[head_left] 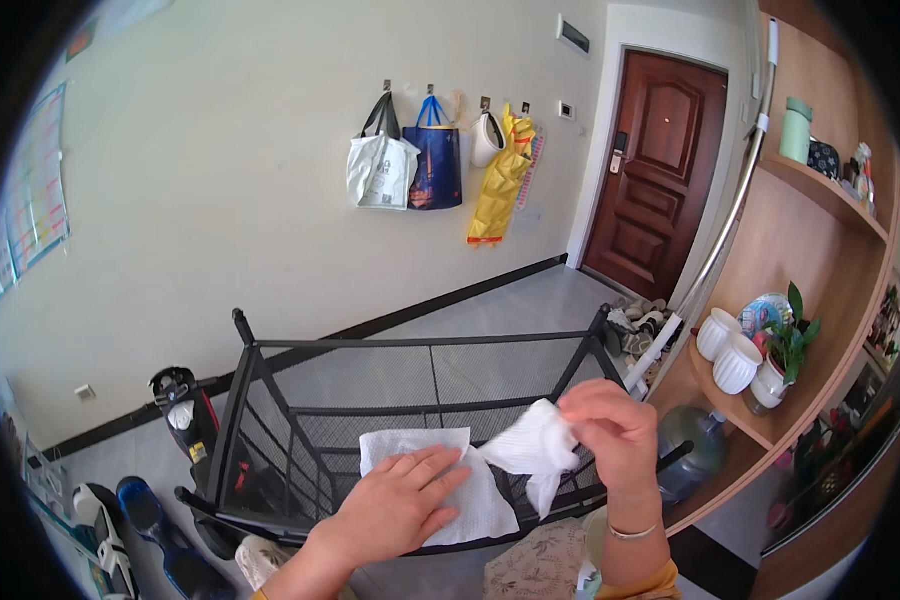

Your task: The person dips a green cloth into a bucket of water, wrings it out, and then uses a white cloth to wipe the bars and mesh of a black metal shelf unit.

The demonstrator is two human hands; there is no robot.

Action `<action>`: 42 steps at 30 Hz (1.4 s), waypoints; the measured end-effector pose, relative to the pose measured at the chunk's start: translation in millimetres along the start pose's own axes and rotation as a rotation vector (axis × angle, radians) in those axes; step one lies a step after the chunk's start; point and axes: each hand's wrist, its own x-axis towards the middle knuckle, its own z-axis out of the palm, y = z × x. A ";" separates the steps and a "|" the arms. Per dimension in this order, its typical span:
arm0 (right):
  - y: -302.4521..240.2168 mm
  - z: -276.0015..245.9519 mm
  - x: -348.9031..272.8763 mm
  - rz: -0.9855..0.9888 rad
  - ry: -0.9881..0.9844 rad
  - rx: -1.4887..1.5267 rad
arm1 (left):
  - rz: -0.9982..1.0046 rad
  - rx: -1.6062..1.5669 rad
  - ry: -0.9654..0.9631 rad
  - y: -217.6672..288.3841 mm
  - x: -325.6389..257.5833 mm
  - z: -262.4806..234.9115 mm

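My left hand (405,500) lies palm down with its fingers stretched out over a white, dimpled wipe-like sheet (485,505). This sheet rests flat near the front of a black metal mesh rack (425,410). Higher up and to the right, my right hand (615,425) pinches a crumpled white cloth (530,442), which looks thin and faintly ribbed. Its loose end hangs down over the rack's mesh. The cloth's left tip meets the flat sheet's edge; whether the two are joined I cannot tell. A bracelet circles my right wrist.
Wooden shelves (735,395) at the right hold white pots, a plant and a green bottle. A large water jug (692,455) stands below. Left of the rack are a black scooter (192,425) and a blue hoverboard (165,535). Bags (432,160) hang on the wall; shoes (642,330) lie by the door.
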 end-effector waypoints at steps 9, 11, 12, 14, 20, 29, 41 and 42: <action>22.9 0.5 2.7 -0.027 0.205 -0.738 | 0.011 -0.013 0.038 5.5 -7.6 4.8; 24.6 -4.8 -3.5 -0.043 0.094 -0.879 | 0.005 -0.008 0.042 8.0 -7.6 4.1; 24.3 -6.3 -10.4 0.028 0.027 -0.840 | 0.007 0.000 0.049 8.7 -7.7 4.4; 24.5 -7.8 -22.0 0.143 -0.070 -0.812 | 0.008 0.017 0.053 9.5 -9.1 4.5; -1.1 -0.6 -28.7 0.317 -0.066 -0.757 | -0.003 0.023 0.030 11.7 -8.2 1.4; 7.1 -14.6 -23.7 0.374 0.018 -0.277 | 0.000 0.007 0.056 13.9 -5.8 -1.7; -6.2 70.5 -32.6 0.098 -0.328 -0.326 | -0.046 -0.210 0.111 10.4 -11.8 2.3; -5.4 70.3 -34.5 0.136 -0.358 -0.311 | -0.056 -0.184 0.080 12.3 -12.5 2.3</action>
